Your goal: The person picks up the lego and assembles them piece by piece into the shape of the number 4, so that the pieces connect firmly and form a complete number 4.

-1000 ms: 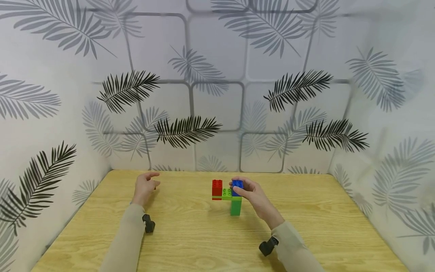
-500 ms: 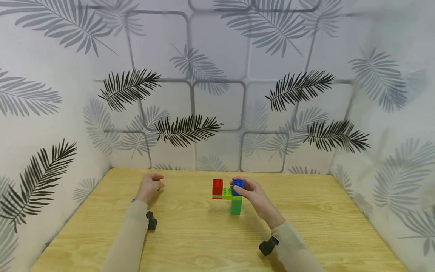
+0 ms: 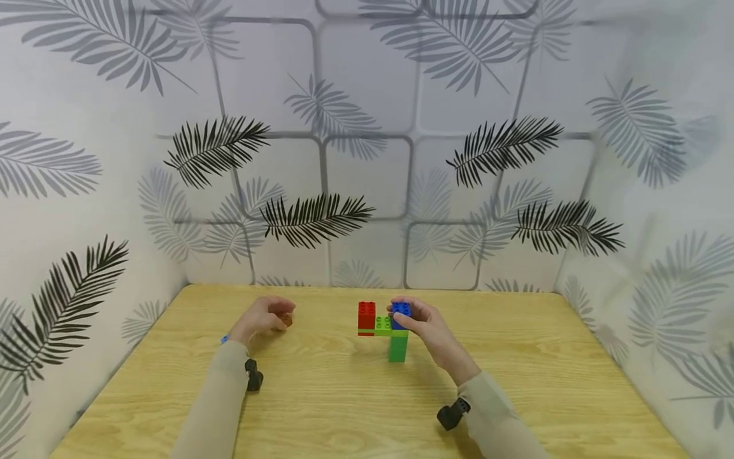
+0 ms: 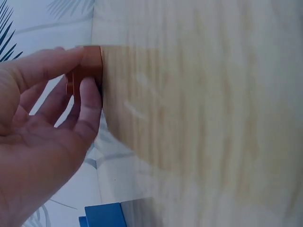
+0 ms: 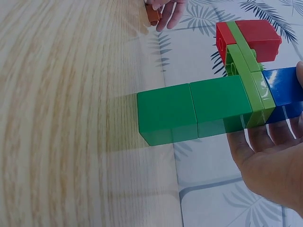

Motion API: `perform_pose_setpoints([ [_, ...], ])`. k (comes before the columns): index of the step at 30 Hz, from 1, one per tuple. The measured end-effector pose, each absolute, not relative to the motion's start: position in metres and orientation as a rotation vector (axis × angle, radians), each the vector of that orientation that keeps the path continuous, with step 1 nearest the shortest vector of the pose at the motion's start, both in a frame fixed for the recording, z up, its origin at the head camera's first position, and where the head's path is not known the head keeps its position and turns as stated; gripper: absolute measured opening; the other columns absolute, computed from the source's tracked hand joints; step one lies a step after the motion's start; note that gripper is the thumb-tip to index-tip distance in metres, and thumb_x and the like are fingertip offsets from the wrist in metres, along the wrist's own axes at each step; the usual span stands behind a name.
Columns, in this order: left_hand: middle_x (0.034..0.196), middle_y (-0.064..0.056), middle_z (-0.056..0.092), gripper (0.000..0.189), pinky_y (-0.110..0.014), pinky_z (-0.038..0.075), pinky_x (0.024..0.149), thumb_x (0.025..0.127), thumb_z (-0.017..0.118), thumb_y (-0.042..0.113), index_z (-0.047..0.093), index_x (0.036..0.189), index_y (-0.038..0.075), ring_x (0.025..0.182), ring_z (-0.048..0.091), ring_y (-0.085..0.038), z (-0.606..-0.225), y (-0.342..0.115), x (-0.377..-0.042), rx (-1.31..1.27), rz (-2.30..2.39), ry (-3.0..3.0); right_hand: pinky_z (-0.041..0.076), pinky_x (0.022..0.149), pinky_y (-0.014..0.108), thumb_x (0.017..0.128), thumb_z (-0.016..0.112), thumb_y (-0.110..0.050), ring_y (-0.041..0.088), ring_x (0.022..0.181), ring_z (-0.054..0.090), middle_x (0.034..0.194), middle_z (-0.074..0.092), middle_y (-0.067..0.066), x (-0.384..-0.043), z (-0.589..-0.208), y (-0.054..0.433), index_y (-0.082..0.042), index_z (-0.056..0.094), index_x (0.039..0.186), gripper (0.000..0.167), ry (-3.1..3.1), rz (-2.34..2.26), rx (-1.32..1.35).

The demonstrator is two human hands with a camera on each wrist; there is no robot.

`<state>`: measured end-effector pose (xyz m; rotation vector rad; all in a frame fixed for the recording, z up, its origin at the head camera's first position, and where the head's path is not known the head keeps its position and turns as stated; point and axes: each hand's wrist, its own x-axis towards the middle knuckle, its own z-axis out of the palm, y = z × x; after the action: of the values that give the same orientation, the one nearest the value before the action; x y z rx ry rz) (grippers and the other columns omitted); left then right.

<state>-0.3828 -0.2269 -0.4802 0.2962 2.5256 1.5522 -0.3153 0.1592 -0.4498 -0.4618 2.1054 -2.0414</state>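
My left hand point(image 3: 260, 317) pinches an orange-brown toy building brick point(image 4: 90, 64) between thumb and fingers, low at the tabletop on the left. My right hand point(image 3: 431, 331) grips the blue brick point(image 3: 401, 310) at the top of a built piece. Under that blue brick lies a light green brick layer point(image 3: 382, 325) reaching out to the left, with a red brick point(image 3: 367, 313) on its far end. Two stacked green bricks point(image 5: 168, 113) form the column below, upright on the table. In the right wrist view, another red brick point(image 5: 226, 38) shows beneath the overhanging end.
A loose blue brick point(image 4: 105, 215) lies on the wooden table point(image 3: 344, 408), close by the left wrist and mostly hidden by it in the head view. A leaf-patterned backdrop point(image 3: 367, 255) encloses the table at the back and sides.
My left hand has moved right and slightly down, and the orange-brown brick now shows in its fingers. The loose blue brick has come into sight. My right hand and the built piece stay put.
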Motion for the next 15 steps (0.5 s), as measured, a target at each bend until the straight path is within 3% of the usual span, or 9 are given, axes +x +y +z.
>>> perform_pose_setpoints([
  [7, 0.124, -0.022, 0.063, 0.049, -0.041, 0.053, 0.091, 0.074, 0.067, -0.015, 0.065, 0.122, -0.002, 0.111, 0.060, -0.034, -0.476, -0.222, -0.384, 0.429, 1.363, 2.619, 0.040, 0.111, 0.042, 0.096, 0.064, -0.028, 0.025, 0.127, 0.055, 0.142, 0.051, 0.021, -0.315, -0.449, 0.160, -0.007, 0.052, 0.137, 0.048, 2.108, -2.052, -0.461],
  [15, 0.121, -0.018, 0.066, 0.043, -0.044, 0.051, 0.095, 0.081, 0.073, -0.005, 0.065, 0.123, -0.002, 0.111, 0.062, -0.030, -0.472, -0.215, -0.383, 0.514, 1.322, 2.625, 0.035, 0.113, 0.050, 0.096, 0.064, -0.027, 0.026, 0.127, 0.054, 0.142, 0.051, 0.022, -0.315, -0.449, 0.159, -0.005, 0.050, 0.138, 0.049, 2.087, -2.057, -0.468],
])
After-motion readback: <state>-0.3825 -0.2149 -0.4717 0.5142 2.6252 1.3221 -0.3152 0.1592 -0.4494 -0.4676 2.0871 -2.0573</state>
